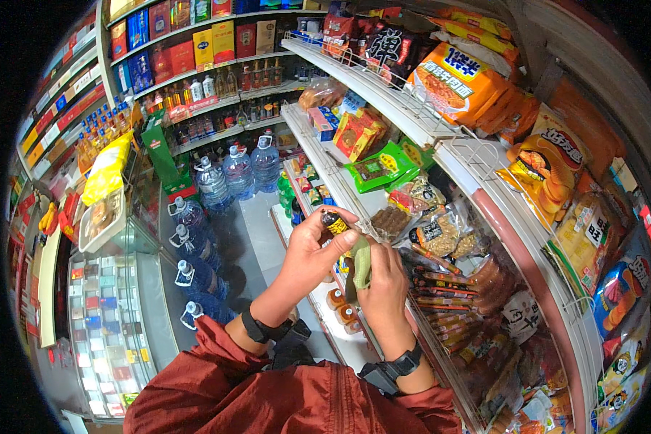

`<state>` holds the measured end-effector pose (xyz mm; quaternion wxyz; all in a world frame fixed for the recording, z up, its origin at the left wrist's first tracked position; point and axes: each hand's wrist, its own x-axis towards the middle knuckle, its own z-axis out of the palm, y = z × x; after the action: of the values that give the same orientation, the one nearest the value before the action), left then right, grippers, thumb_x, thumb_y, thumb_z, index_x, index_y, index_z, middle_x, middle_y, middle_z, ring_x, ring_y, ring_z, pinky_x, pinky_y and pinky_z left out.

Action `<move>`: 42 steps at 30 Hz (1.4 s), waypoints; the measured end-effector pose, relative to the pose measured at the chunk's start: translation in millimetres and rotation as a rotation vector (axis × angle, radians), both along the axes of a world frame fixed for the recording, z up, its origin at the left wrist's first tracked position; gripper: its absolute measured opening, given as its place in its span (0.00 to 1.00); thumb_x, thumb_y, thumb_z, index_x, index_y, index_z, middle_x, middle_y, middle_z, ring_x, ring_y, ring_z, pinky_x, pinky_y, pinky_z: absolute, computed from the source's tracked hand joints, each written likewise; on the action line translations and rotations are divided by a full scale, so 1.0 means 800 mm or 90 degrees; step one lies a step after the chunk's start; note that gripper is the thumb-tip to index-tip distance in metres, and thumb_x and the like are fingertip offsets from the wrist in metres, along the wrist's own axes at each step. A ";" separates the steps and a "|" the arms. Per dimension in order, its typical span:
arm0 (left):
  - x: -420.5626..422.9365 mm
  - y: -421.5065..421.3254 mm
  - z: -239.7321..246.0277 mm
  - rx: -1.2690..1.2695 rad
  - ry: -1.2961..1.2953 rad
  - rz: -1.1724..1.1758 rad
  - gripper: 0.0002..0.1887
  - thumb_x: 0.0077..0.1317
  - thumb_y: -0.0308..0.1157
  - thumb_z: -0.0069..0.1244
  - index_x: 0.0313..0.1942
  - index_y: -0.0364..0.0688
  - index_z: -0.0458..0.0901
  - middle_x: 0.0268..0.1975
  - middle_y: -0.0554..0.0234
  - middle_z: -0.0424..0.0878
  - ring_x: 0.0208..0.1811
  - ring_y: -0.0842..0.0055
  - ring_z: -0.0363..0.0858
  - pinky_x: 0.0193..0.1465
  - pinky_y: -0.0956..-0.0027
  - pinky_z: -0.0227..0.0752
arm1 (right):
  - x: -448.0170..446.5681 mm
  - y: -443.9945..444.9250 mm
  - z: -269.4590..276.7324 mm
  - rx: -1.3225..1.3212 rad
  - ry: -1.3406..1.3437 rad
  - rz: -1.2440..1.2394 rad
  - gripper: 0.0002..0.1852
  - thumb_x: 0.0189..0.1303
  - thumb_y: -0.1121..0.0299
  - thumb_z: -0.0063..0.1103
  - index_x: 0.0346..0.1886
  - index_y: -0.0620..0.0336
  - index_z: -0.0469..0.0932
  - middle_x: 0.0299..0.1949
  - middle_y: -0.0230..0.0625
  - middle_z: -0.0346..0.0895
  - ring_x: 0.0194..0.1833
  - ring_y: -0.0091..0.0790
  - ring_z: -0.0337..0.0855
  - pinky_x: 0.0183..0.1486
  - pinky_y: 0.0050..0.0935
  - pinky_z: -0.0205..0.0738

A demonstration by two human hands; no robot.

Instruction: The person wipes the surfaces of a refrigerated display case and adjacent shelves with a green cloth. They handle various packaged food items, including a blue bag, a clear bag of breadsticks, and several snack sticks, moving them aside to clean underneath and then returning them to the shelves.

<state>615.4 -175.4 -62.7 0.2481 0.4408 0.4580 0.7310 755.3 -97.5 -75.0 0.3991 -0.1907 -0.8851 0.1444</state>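
Observation:
My left hand (313, 250) grips a small dark packet or bottle (333, 221) with a yellow label, its thumb lying along the side. Which of the two it is, I cannot tell, as the fingers cover part of it. A pale green cloth (362, 264) hangs from my right hand (382, 274), bunched between thumb and fingers against the lower end of the dark item. Both hands meet in front of the shelf unit's edge (352, 200). Just beyond them lie a bright green snack bag (378, 168) and a clear bag of brown snacks (442, 234).
Packaged sausages (445, 290) fill the shelf on the right, under an upper shelf with orange noodle packs (455, 81). Large water bottles (211, 184) stand on the grey floor (255, 233). A glass display case (111, 325) is at left. Boxes and bottles line the back shelves (184, 70).

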 end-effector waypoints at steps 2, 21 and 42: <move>-0.007 -0.002 -0.003 -0.011 -0.009 0.005 0.17 0.72 0.33 0.57 0.56 0.35 0.77 0.43 0.67 0.83 0.43 0.84 0.79 0.50 0.76 0.75 | 0.001 -0.003 -0.002 -0.035 0.010 0.040 0.23 0.61 0.75 0.65 0.60 0.63 0.74 0.47 0.50 0.79 0.47 0.56 0.81 0.48 0.46 0.76; 0.007 0.019 -0.027 -0.028 -0.355 -0.136 0.21 0.72 0.35 0.57 0.61 0.40 0.72 0.49 0.62 0.83 0.48 0.76 0.83 0.49 0.66 0.80 | 0.032 -0.008 -0.013 -0.327 0.228 0.043 0.19 0.64 0.65 0.71 0.54 0.63 0.79 0.41 0.36 0.83 0.42 0.28 0.82 0.46 0.31 0.77; 0.016 0.032 -0.014 0.059 -0.278 -0.170 0.25 0.73 0.30 0.54 0.67 0.41 0.66 0.56 0.53 0.83 0.54 0.69 0.84 0.59 0.60 0.77 | 0.056 0.009 -0.004 -0.250 0.277 -0.067 0.12 0.59 0.70 0.74 0.45 0.60 0.82 0.40 0.34 0.84 0.41 0.27 0.83 0.44 0.29 0.77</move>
<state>628.6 -149.6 -73.7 0.4146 0.3398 0.2972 0.7901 800.0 -90.6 -78.5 0.5421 -0.2745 -0.7225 0.3298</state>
